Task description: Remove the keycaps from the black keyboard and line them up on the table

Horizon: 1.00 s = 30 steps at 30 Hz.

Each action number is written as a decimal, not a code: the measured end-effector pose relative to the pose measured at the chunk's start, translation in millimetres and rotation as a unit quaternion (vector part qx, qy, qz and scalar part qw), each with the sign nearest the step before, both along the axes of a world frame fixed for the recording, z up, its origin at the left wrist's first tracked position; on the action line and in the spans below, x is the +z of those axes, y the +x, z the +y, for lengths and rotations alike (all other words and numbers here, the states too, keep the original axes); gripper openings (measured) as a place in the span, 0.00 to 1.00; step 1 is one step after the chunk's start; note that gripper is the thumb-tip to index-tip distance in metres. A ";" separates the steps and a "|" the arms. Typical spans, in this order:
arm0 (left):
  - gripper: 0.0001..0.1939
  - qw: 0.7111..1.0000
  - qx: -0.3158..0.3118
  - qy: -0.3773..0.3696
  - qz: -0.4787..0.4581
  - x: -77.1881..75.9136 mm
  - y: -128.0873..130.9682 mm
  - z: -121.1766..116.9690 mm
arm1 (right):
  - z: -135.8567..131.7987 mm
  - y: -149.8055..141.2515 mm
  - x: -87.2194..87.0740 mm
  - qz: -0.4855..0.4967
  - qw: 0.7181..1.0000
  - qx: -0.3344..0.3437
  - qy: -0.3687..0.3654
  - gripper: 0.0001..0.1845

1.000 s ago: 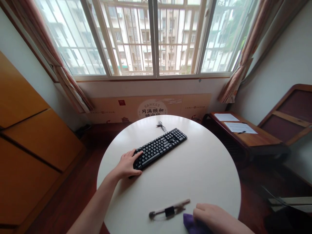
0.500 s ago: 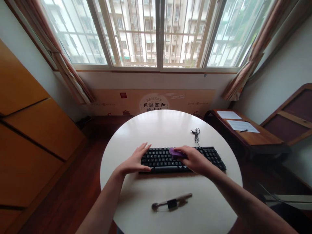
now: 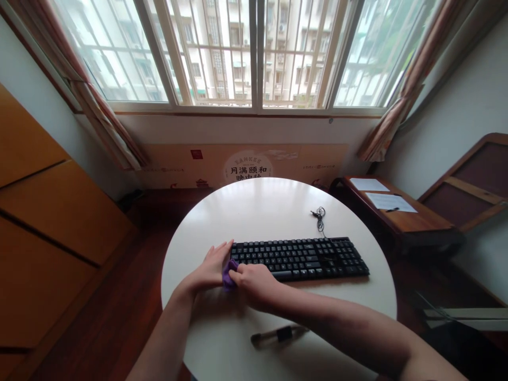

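Observation:
A black keyboard (image 3: 301,257) lies across the middle of the round white table. My right hand (image 3: 256,286) is closed around a purple cloth (image 3: 229,275) at the keyboard's lower left corner. Beside the keyboard's left end rests my left hand (image 3: 210,267), its fingers stretched out and their tips at the upper left corner. Its thumb is hidden behind the cloth. Nearer to me lies a slim brush (image 3: 273,335) with a black band, its right end covered by my right forearm.
The keyboard's bundled cable (image 3: 319,218) lies behind it on the white table (image 3: 238,206). To the right, a low wooden table (image 3: 428,219) bears paper sheets (image 3: 391,202) and a pen. Orange cabinets (image 3: 47,211) stand at the left, and a barred window is ahead.
My right hand has carried the purple cloth leftward from the middle keys to the keyboard's lower left corner. My left hand has shifted slightly left and down.

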<state>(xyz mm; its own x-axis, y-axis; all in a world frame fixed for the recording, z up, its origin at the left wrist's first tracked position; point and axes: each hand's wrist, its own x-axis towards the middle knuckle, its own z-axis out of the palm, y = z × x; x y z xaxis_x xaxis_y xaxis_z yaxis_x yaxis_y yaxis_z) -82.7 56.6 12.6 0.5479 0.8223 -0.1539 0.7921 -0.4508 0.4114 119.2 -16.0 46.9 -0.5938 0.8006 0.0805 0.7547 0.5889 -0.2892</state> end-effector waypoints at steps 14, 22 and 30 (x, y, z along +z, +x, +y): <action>0.63 0.994 -0.060 0.050 -0.081 -6.7 12.5 15.3 | 35.6 67.9 14.3 -0.068 0.991 -0.115 0.014 0.17; 0.60 0.993 -0.055 0.072 -0.078 -8.2 12.7 14.7 | -24.0 265.9 18.6 -0.144 0.893 -0.427 -0.001 0.25; 0.61 0.990 -0.055 0.080 -0.097 -9.4 12.8 12.9 | -4.4 123.9 23.0 -0.076 0.958 -0.269 0.061 0.20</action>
